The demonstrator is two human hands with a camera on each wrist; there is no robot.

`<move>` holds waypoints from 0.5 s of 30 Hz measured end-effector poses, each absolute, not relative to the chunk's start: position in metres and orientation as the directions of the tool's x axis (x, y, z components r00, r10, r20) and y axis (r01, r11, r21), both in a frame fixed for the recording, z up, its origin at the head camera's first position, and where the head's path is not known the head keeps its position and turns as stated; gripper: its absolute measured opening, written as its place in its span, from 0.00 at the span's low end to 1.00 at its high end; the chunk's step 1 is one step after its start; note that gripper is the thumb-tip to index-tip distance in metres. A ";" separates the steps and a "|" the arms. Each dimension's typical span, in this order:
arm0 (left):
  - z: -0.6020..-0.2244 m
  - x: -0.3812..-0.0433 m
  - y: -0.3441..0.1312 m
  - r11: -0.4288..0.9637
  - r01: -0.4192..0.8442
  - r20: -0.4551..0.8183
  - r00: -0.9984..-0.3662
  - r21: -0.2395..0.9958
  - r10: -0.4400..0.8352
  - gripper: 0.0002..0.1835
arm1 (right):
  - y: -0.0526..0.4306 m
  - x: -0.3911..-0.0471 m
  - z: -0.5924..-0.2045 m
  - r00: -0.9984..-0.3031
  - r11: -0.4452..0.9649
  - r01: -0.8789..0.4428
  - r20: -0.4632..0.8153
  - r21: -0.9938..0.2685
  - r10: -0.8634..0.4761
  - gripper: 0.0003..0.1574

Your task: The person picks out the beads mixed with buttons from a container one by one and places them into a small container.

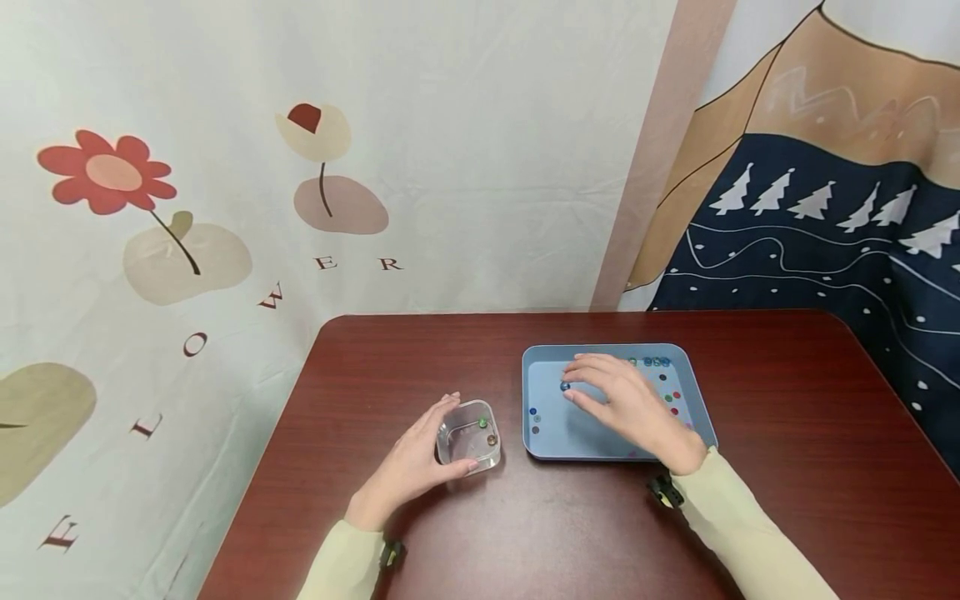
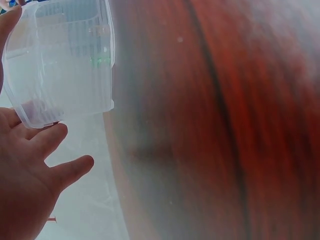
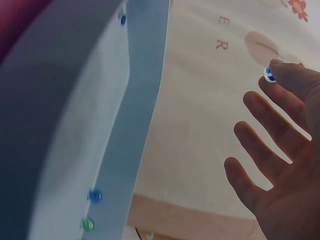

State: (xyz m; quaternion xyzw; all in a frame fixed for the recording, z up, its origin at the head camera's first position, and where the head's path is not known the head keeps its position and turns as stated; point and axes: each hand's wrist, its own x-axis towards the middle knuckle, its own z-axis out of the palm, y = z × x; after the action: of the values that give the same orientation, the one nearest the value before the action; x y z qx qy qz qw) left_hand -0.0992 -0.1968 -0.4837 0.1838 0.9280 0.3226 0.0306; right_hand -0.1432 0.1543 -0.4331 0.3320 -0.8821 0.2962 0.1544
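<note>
My left hand [image 1: 408,458] holds a small clear plastic box [image 1: 467,410] on the table, thumb on its near side and fingers along the far side. Inside the box lie a green marble [image 1: 483,423] and a brownish marble [image 1: 492,440]. Over the blue tray [image 1: 570,450], my right hand [image 1: 622,400] pinches a blue-and-white marble [image 3: 270,74] between thumb and index finger; its other fingers are spread. In the left wrist view, the box [image 2: 75,75] is seen from the side, with the thumb above and fingers beneath.
Several small round pieces lie in the tray: blue ones [image 1: 657,362] along the far edge, red ones [image 1: 677,395] at the right, and a dark blue one [image 1: 533,411] at the left. A reddish-brown table [image 1: 405,358] carries everything; a printed curtain [image 1: 480,167] hangs behind it.
</note>
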 end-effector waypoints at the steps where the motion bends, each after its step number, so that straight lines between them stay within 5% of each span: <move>1: -0.483 -0.099 -0.197 0.727 0.325 0.063 -0.930 0.605 0.362 0.53 | 0.151 -0.142 -0.434 -0.725 0.596 -0.685 0.477 -0.419 -0.497 0.15; 15: -0.483 -0.101 -0.197 0.779 0.429 0.130 -0.899 0.457 0.419 0.54 | 0.114 -0.127 -0.443 -0.663 0.494 -0.749 0.523 -0.442 -0.536 0.14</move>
State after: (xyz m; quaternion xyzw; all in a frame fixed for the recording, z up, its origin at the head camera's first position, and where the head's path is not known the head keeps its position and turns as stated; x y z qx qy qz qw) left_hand -0.1010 -0.1975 -0.4831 0.2249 0.9431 0.2446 -0.0107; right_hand -0.1273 0.1136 -0.4432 0.3783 -0.8494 0.3315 0.1601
